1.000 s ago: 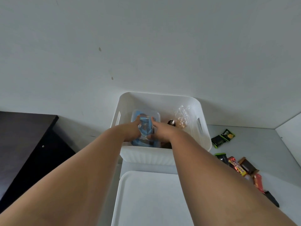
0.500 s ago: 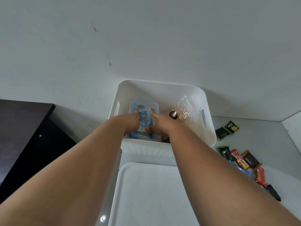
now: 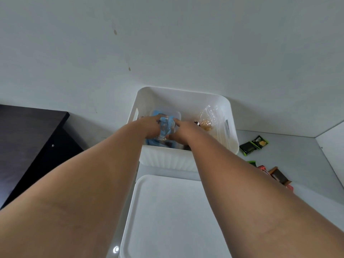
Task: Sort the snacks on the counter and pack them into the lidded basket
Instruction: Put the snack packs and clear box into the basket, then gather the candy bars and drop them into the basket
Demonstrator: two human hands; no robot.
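Note:
A white basket (image 3: 186,95) stands against the wall on the counter. Both my hands reach inside it. My left hand (image 3: 150,126) and my right hand (image 3: 181,132) together hold a blue snack packet (image 3: 165,127) low in the basket's left half, above more blue packets (image 3: 151,142). A clear bag of brownish snacks (image 3: 208,118) leans in the basket's right half. The white lid (image 3: 167,216) lies flat in front of the basket. My fingertips are hidden behind the packet.
Loose snacks lie on the counter to the right: two black-and-green packets (image 3: 254,145), a brown bar (image 3: 280,176) and red wrappers (image 3: 263,169) partly behind my right forearm. A dark cabinet (image 3: 28,138) stands at the left. The side wall closes the far right.
My hands have pushed the blue packet slightly deeper into the basket. The camera has tilted a little, so the basket sits slightly lower in view than half a second ago.

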